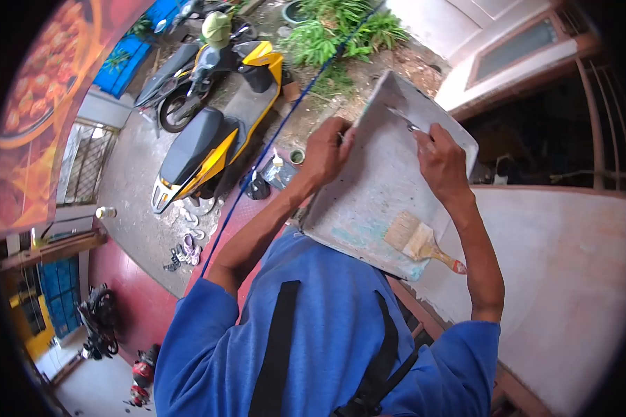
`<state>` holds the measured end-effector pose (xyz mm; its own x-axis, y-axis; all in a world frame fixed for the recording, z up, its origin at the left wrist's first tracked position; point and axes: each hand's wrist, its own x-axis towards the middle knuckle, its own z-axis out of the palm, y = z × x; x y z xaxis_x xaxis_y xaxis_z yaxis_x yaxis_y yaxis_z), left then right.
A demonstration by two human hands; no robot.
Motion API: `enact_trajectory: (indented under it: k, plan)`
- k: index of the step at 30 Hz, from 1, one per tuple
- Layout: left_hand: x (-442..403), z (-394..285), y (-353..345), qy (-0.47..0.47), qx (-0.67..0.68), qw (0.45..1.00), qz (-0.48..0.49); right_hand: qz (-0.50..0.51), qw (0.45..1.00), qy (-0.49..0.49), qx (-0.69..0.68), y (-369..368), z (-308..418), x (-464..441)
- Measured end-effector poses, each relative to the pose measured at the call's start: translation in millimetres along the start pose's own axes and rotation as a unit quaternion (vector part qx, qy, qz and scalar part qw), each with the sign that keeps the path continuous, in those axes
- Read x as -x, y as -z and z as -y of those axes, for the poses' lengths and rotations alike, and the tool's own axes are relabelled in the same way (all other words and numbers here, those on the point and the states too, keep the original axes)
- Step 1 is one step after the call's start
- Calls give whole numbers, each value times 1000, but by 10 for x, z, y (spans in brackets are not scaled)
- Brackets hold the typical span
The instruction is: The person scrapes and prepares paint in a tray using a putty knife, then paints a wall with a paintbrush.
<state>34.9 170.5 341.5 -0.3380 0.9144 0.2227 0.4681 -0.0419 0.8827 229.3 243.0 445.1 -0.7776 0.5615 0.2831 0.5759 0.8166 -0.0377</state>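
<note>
A worn whitish paint tray (358, 187) is held tilted in front of my chest, its inside stained grey with faint blue-green marks. My left hand (327, 149) is closed on the tray's left edge. Over the upper right part of the tray, my right hand (442, 160) grips a scraper (401, 115) whose thin metal blade points up and left, close to the tray's surface. Most of the scraper's handle is hidden in the fingers. A wide paintbrush (419, 240) lies in the lower right of the tray, its handle sticking out over the edge.
A yellow scooter (219, 153) and another motorbike stand on the ground below to the left. A dark blue rope (271, 142) runs diagonally past my left arm. Several shoes (188, 247) lie near the red floor. On the right are a pale wall (535, 264) and a window opening.
</note>
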Motion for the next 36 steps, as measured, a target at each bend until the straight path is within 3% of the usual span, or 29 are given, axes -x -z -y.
enact_trajectory:
  k: [4, 14, 19, 21, 22, 24, 27, 31, 34, 36]
  plan:
    - [33, 169, -59, -69, 0, 996, -59, 37, 999, 13, 1, -81, 15, 143]
    - [44, 163, -62, -40, -7, 998, -39, 55, 998, 23, -7, 15, -221, 313]
    - [40, 216, -108, -62, 13, 996, -56, 79, 994, -74, -17, 262, -417, 603]
    - [39, 223, -126, -71, 4, 995, -71, 36, 995, -90, 5, 279, -505, 696]
    - [40, 217, -123, -69, 4, 995, -68, 13, 995, -93, 10, 284, -486, 680]
    - [47, 182, -92, -45, 9, 998, -36, 75, 985, -99, 121, 406, -397, 610]
    - [6, 268, -186, -84, -7, 994, -73, 91, 987, -38, 128, 333, -434, 525]
    - [8, 264, -193, -83, -19, 994, -70, 130, 981, -76, 121, 370, -187, 173]
    - [10, 281, -209, -86, -19, 993, -77, 161, 963, -60, 206, 315, -228, 28]
    - [9, 284, -198, -82, -19, 994, -73, 136, 979, -55, 141, 401, -242, 15]
